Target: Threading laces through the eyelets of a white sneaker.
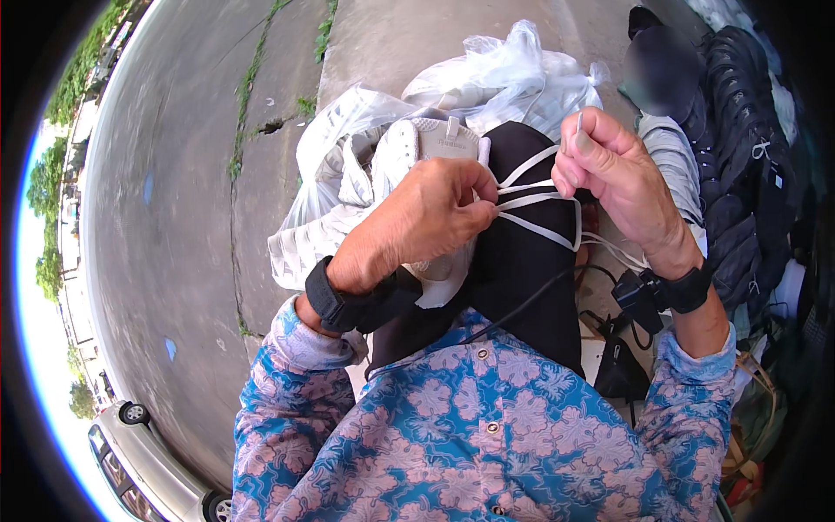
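A white shoe (402, 146) with a pale tongue rests on my lap, partly hidden under my left hand (439, 209). The fingers of that hand are pinched on white shoelaces (532, 199), which fan out over my dark trousers toward the right. Raised higher, my right hand (613, 178) is closed on a lace, with a thin pale tip poking up above its thumb. One loop of lace hangs down below the right hand, and loose strands trail beside the wrist. Whether the laces are threaded through the shoe is hidden.
Clear plastic bags (522, 83) holding white shoes lie ahead of my knees. To the right is a stack of dark shoes (739, 165), with pale ones (670, 157) beside it. A black cable (531, 300) crosses my lap. A silver car (152, 461) stands far left on concrete.
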Demonstrator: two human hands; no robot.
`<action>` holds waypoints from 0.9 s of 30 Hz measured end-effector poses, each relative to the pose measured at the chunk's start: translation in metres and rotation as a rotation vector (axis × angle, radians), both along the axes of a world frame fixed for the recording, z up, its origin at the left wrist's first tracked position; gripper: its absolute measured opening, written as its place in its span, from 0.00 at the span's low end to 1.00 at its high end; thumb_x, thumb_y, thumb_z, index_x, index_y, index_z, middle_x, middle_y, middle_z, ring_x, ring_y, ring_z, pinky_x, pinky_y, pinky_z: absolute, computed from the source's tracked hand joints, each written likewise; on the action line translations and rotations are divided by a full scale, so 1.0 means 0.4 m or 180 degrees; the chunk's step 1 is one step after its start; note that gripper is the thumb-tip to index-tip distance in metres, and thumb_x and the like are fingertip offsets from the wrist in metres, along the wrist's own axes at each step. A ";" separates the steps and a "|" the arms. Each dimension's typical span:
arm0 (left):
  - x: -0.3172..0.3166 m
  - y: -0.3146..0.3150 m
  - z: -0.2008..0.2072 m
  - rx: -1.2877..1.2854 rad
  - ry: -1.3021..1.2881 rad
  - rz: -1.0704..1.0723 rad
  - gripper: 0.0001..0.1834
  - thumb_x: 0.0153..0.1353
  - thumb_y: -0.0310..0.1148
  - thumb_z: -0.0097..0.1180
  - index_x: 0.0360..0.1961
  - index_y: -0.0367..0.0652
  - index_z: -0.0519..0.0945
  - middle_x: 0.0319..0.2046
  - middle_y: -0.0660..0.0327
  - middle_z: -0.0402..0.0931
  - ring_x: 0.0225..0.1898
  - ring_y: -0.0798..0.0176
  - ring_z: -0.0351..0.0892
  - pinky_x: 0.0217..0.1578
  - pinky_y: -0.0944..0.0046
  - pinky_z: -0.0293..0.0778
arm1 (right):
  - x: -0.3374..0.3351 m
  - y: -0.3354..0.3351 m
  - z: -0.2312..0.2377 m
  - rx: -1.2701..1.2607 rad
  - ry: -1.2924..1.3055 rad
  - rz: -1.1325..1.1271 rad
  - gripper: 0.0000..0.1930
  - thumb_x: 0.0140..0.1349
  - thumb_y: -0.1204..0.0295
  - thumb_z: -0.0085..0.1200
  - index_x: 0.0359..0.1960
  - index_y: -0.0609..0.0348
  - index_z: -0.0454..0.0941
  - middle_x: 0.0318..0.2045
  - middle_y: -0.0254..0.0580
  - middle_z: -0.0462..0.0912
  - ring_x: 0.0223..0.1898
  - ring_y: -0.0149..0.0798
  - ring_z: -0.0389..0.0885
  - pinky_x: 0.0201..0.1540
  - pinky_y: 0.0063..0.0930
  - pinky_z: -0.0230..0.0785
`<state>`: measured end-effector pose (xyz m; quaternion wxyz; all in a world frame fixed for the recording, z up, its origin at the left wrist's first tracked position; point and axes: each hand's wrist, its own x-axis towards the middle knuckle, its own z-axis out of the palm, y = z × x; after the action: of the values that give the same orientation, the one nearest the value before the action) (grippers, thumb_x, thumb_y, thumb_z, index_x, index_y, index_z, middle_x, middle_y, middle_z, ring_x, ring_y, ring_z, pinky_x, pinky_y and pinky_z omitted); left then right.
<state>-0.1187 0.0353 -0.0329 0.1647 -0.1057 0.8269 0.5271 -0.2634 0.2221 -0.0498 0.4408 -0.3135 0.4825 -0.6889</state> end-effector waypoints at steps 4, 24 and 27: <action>0.026 -0.033 0.022 -0.0582 0.0265 0.0202 0.09 0.64 0.27 0.54 0.43 0.36 0.81 0.25 0.63 0.78 0.24 0.72 0.74 0.25 0.68 0.71 | -0.001 0.007 -0.017 0.0003 -0.0027 0.0002 0.11 0.73 0.63 0.45 0.39 0.58 0.73 0.26 0.30 0.70 0.29 0.25 0.70 0.39 0.23 0.70; 0.015 0.003 -0.004 -0.0160 0.0290 -0.0077 0.08 0.64 0.32 0.58 0.34 0.36 0.81 0.20 0.67 0.73 0.23 0.74 0.68 0.24 0.69 0.67 | -0.206 0.161 0.033 0.0252 -0.0207 -0.1097 0.06 0.72 0.68 0.47 0.39 0.56 0.72 0.24 0.23 0.60 0.24 0.20 0.59 0.28 0.15 0.55; 0.020 0.006 -0.003 -0.0102 0.0239 -0.0024 0.10 0.64 0.33 0.58 0.34 0.35 0.81 0.20 0.67 0.72 0.24 0.75 0.69 0.24 0.69 0.67 | -0.402 0.380 0.060 0.0420 -0.0221 -0.1681 0.05 0.73 0.71 0.44 0.43 0.57 0.71 0.21 0.23 0.54 0.21 0.20 0.56 0.26 0.15 0.52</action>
<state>-0.1107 0.0378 -0.0341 0.1338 -0.0853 0.8413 0.5168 -0.4241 0.3742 -0.0257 0.2816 -0.1237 0.5760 -0.7574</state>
